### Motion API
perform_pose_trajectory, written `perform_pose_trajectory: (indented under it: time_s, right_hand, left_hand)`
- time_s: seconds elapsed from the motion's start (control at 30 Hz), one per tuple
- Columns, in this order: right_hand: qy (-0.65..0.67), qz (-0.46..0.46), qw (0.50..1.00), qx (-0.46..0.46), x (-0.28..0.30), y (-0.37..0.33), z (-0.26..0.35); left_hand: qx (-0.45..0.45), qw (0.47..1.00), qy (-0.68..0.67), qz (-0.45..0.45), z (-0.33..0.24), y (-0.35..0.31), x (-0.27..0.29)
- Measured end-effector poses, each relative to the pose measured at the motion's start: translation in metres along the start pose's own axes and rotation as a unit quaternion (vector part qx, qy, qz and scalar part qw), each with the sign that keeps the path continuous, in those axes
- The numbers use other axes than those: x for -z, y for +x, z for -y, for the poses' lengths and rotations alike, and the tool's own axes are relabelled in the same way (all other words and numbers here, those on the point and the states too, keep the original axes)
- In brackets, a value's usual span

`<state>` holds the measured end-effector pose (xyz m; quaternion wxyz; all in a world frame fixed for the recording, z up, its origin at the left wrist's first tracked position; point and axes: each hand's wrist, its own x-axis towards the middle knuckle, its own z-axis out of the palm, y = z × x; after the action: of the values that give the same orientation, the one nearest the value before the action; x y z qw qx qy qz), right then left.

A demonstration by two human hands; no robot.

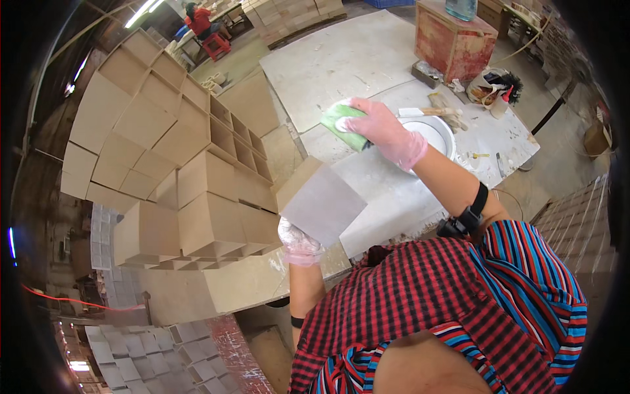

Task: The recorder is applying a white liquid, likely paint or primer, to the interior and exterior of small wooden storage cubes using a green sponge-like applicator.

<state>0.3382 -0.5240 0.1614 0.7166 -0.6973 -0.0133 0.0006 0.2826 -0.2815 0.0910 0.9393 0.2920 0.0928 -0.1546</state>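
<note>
In a thin clear glove, my left hand [299,241] grips the near side of a small brown fibreboard box [327,205]. The face turned up toward me is coated pale grey. My right hand [388,134], gloved in pink-tinted plastic, is closed around a green sponge [350,136] smeared with white paint. The sponge is held above the table, beyond the box and apart from it. Just right of that hand sits a round white tub [450,139] with white paint inside, partly hidden by my wrist. A wooden-handled brush [423,112] lies across the tub's far rim.
Bare brown boxes [213,223] are stacked high on the left. Pale coated boxes [154,354] stand at lower left. The paint-stained table [348,59] carries a red crate [453,46] and an open container [489,88] of tools. Far off, a person [200,23] sits on a red stool.
</note>
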Motion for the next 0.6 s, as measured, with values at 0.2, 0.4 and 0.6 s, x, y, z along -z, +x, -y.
perform_pose_trajectory:
  time_s: [0.2, 0.4, 0.6]
  right_hand:
    - [0.086, -0.012, 0.996, -0.037, 0.005, -0.020, -0.008]
    - [-0.003, -0.006, 1.000, 0.015, 0.003, -0.035, 0.012]
    - [-0.344, 0.028, 0.880, 0.327, -0.010, -0.033, 0.009]
  left_hand:
    - [-0.018, 0.993, -0.019, 0.112, 0.009, 0.014, 0.014]
    - [-0.057, 0.991, 0.036, 0.112, 0.009, 0.027, 0.004]
    - [-0.273, 0.610, 0.743, 0.049, -0.002, 0.025, -0.045]
